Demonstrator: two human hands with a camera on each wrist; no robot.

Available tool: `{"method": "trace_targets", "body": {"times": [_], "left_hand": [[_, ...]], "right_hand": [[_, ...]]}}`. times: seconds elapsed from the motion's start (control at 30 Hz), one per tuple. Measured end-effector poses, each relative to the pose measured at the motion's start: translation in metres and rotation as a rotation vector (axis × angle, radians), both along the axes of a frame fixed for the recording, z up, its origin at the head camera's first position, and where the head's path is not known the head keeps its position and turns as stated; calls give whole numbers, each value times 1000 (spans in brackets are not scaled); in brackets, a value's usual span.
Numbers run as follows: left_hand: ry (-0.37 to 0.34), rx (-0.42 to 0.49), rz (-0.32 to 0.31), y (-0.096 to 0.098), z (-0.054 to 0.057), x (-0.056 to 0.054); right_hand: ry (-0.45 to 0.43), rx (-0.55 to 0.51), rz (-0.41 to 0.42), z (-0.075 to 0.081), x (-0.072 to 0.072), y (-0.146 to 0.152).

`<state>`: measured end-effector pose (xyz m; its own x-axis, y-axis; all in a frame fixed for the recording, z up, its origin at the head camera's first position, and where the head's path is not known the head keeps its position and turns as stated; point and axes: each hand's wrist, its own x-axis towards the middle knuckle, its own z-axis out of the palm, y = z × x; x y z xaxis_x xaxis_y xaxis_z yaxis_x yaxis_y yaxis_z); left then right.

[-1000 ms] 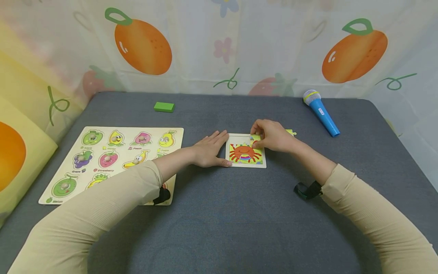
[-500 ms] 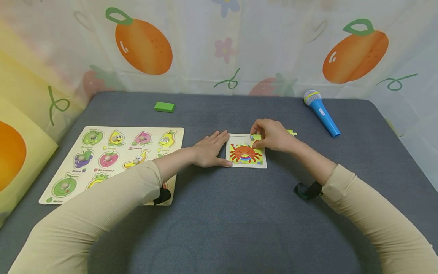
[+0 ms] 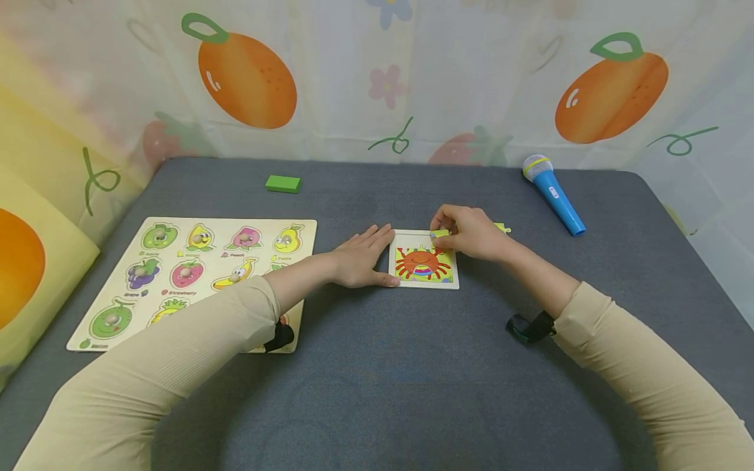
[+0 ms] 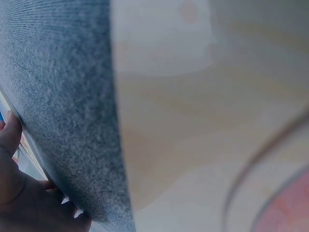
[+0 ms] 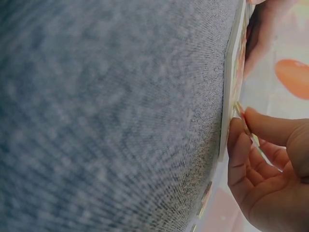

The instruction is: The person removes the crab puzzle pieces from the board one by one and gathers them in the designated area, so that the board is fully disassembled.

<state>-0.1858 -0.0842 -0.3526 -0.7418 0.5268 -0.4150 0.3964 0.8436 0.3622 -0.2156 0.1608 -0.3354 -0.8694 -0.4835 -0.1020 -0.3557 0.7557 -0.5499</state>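
A small jigsaw puzzle with a red crab picture lies in a white frame on the grey table. My left hand rests flat at the frame's left side, fingers spread and thumb at its lower left corner. At the upper right of the frame my right hand pinches a yellow-green puzzle piece between thumb and fingers. In the right wrist view that puzzle piece is tilted, its lower edge at the frame. The upper left part of the frame shows bare white backing.
Part of another yellow puzzle piece shows behind the right hand. A fruit peg board lies under the left forearm. A green block sits at the back left, a blue toy microphone at the back right.
The puzzle piece in my right hand has tilted up from lying nearly flat over the frame's upper right corner. My left hand has stayed in place.
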Motion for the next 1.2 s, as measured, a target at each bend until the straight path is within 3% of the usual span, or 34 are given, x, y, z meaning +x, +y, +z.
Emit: {"method": "trace_targets", "body": {"times": [0.33, 0.67, 0.87, 1.2], "left_hand": [[4, -4, 6, 0, 0, 0], [-4, -4, 3, 0, 0, -1], [-7, 3, 6, 0, 0, -1], [1, 6, -22, 1, 16, 9]], "right_hand": [[-13, -18, -14, 3, 0, -1], [-83, -68, -38, 5, -1, 1], [-72, -70, -49, 7, -4, 5], [-49, -86, -74, 13, -4, 14]]}}
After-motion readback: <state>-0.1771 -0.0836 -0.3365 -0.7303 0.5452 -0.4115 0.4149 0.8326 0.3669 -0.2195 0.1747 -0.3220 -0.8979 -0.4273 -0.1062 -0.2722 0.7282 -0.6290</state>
